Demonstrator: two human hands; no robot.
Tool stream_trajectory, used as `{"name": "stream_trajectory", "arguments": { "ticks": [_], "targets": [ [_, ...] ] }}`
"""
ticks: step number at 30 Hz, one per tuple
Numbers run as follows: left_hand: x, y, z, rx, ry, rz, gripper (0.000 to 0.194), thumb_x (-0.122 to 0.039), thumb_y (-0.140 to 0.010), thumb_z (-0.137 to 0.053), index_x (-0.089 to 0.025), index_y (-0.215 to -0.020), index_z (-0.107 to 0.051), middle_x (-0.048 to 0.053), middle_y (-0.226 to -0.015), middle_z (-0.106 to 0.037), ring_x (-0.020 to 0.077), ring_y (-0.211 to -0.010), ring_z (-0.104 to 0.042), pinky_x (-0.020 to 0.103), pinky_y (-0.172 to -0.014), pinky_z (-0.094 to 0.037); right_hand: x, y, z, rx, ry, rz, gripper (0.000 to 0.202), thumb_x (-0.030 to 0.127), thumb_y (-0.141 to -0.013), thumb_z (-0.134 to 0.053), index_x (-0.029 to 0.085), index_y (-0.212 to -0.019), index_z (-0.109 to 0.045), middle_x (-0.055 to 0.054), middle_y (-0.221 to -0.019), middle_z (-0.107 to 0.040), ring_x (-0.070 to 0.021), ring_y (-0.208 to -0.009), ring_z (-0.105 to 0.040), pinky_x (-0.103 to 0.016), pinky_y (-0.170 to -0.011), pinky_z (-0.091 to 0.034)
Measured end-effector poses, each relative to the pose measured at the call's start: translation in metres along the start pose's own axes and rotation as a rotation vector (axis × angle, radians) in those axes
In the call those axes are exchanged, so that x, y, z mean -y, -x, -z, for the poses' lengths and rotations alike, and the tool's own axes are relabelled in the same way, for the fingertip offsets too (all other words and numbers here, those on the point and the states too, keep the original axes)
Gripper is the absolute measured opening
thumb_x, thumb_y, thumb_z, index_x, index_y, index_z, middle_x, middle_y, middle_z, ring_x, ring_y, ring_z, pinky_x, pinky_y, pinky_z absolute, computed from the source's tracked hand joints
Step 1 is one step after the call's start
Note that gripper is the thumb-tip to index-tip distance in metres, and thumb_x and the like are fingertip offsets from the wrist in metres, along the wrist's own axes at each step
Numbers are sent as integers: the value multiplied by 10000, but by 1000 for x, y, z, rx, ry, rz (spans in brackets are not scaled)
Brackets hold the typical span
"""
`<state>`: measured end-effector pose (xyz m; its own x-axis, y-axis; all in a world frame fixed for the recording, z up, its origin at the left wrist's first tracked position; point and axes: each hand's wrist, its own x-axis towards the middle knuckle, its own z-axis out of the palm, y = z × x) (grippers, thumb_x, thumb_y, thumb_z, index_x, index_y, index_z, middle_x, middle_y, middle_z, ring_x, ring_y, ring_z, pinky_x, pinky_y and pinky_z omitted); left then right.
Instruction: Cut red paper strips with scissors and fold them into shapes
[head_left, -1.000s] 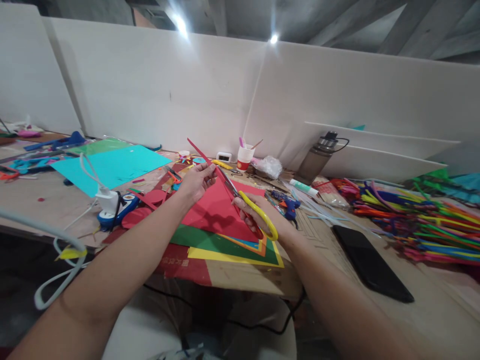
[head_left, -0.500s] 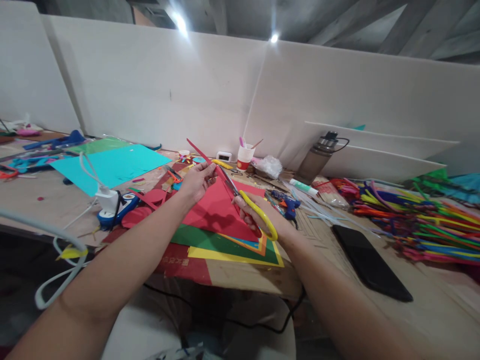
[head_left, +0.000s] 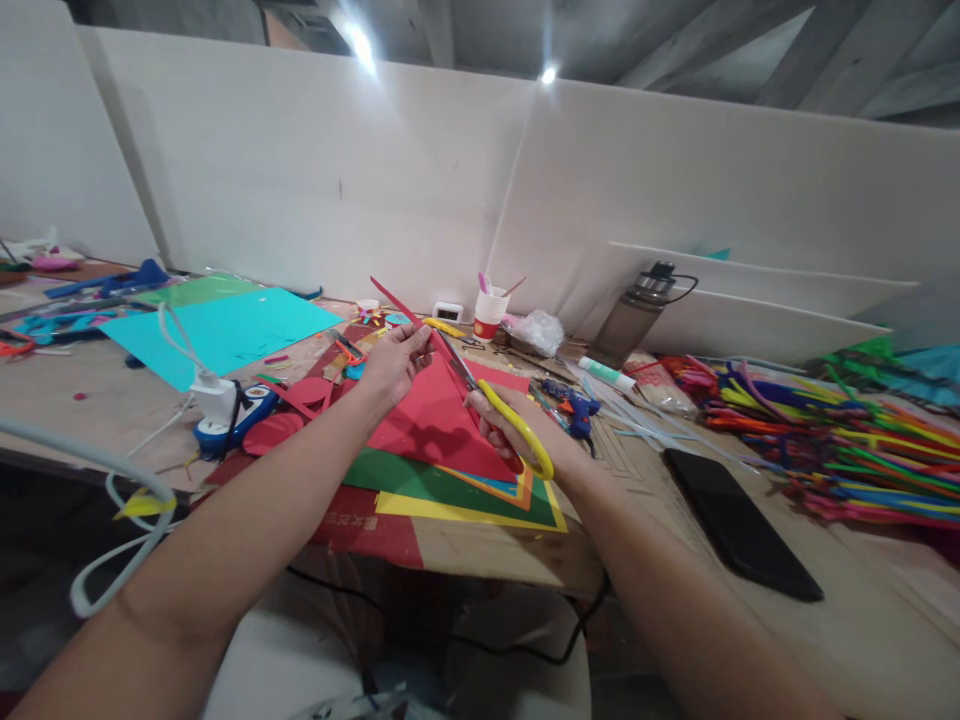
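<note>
Red strip (head_left: 397, 303) barely shifted, between hands (head_left: 394, 366) (head_left: 506, 422)

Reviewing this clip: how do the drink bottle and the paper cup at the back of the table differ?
The bottle is smoky grey-brown; the cup is white and red.
The bottle looks clearly taller than the cup.
The bottle has a dark lid on; the cup is uncapped, with a pink stick poking out.
Both are near the white panel, and neither is in a hand.
</note>
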<state>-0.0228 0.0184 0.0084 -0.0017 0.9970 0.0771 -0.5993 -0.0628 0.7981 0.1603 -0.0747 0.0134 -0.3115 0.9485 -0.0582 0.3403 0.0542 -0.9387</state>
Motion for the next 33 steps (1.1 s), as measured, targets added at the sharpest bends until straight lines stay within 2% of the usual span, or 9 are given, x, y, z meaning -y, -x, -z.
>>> {"name": "stream_trajectory", "arguments": {
  "ticks": [5, 12, 22, 33],
  "targets": [
    [-1, 1, -1, -2, 1, -2, 150, -104, -773, -716, -143, -728, -578, -39, -629, -607, 58, -543, -576, 201, -565, -459, -3, -3, 1, 6, -17, -8, 474, 668, -826, -546, 210, -934, -490, 71, -622, -429, -49, -419, -376, -156, -358, -311],
    [1, 0, 0, 10, -14, -16, 211, -146, -710, -788, -151, -721, -578, -46, -634, -601, 51, -549, -569, 194, -568, -459, -8, -5, 1, 13, -52, -13, 497, 689, -809, -562, 212, -931, -490, 73, -622, -419, -50, -425, -369, -158, -363, -310],
    [4, -3, 3, 34, -3, -29, 180, -150, -725, -773, -150, -735, -593, -38, -648, -610, 60, -564, -572, 209, -581, -465, -12, -6, 1, 18, -110, -25, 504, 691, -792, -588, 215, -930, -497, 72, -621, -415, -45, -420, -353, -152, -348, -293],
    [0, 1, -1, 19, 13, -9, 186, -135, -732, -769, -147, -723, -584, -41, -622, -599, 59, -543, -564, 203, -571, -467, -8, -5, 0, 7, -77, -22, 512, 700, -794, -577, 209, -901, -479, 68, -604, -424, -45, -413, -362, -150, -342, -294]
  ]
}}
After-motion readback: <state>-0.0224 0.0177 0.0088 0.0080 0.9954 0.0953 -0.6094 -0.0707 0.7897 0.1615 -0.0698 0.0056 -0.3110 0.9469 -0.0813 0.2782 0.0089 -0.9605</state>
